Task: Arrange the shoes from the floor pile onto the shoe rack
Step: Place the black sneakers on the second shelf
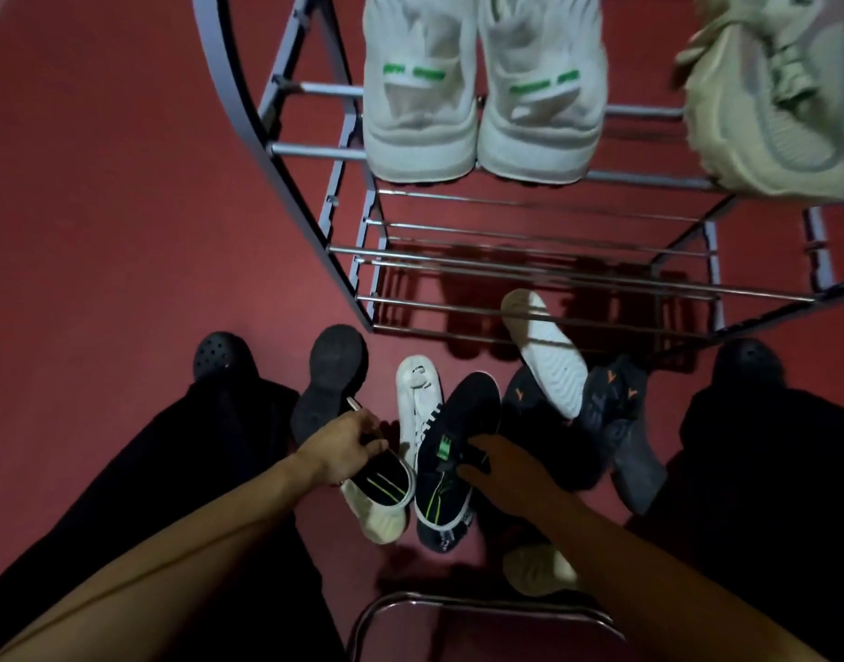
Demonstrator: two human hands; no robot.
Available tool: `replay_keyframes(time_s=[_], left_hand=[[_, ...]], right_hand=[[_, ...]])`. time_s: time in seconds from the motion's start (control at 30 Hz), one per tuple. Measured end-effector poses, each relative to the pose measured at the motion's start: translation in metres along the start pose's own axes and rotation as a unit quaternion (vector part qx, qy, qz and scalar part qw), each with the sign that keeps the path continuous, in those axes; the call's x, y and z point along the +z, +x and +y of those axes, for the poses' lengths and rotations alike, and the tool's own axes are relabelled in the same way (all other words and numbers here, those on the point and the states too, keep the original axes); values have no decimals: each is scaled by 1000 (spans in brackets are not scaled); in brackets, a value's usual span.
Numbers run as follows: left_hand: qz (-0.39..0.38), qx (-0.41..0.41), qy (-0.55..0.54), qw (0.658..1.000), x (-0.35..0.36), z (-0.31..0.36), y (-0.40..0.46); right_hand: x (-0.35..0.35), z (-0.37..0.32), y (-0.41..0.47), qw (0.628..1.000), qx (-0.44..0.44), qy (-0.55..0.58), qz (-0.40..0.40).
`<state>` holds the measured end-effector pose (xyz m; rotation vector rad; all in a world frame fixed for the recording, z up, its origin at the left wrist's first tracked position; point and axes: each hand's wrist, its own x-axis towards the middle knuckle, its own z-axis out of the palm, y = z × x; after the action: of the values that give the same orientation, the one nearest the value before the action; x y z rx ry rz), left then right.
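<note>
Shoe rack (530, 274) far, metal bars; white pair (482, 112) and beige sneaker (773, 97) on upper tier, lower tiers bare. Floor pile (544, 398) near, between knees. Step: picking matching dark pair. Left hand (348, 446) pinches collar of dark shoe (381, 484), toe pointing near. Right hand (496, 465) curled on second dark shoe (453, 446), long axis near-far. Next, likely: lift both, align toes, set across lower bars.
</note>
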<state>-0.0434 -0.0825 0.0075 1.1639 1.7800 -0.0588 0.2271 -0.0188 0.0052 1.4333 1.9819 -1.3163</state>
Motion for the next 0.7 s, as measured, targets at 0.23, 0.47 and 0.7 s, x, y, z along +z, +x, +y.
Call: replay_keyframes(time_s=[0.23,0.47,0.7], left_hand=[[-72,-108,-98,987,37,-48,14],[-120,-94,-122,981,61,-55,16],[-84,-46,-2,995,70,-52,20]], right_hand=[[46,-14,29,996,-7,28,-87],[72,-17,37,997,27,18,-65],[69,-7,40,994,43,-22,-95]])
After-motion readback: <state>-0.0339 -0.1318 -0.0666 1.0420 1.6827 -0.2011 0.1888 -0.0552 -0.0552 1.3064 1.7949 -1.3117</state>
